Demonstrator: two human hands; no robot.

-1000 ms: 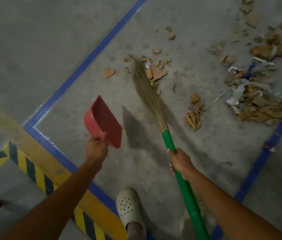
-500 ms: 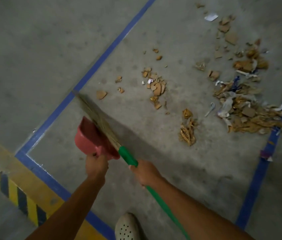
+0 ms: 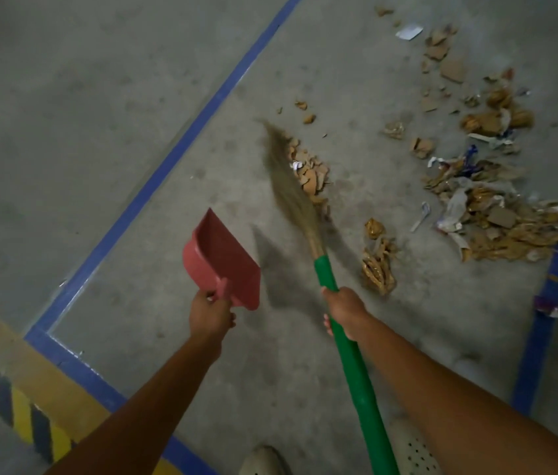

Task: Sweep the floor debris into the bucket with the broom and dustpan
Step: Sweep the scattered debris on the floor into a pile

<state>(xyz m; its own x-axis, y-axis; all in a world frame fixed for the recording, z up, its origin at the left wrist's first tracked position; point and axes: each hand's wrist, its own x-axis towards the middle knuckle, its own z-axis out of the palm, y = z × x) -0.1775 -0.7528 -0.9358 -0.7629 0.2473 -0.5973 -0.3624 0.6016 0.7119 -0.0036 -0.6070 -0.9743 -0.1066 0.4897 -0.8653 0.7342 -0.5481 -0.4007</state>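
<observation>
Head view. The left hand (image 3: 211,315) grips the handle of the dustpan (image 3: 221,258), which hangs tilted above the floor (image 3: 65,97) with nothing seen inside it. The right hand (image 3: 345,311) is curled round the green shaft of the broom (image 3: 356,371).

Change noted: half a second ago the bristles lay out at 10 o'clock, across the dustpan and near the blue line (image 3: 174,156). They now stand blurred against the small pile (image 3: 311,173) at 1 o'clock. The stray scraps formerly left of that pile are no longer apart from it.

Judgement: the stroke gathers strays; no loading has begun. The main heap (image 3: 496,217) sits at 3 o'clock, well apart. The bucket is not in view.
</observation>
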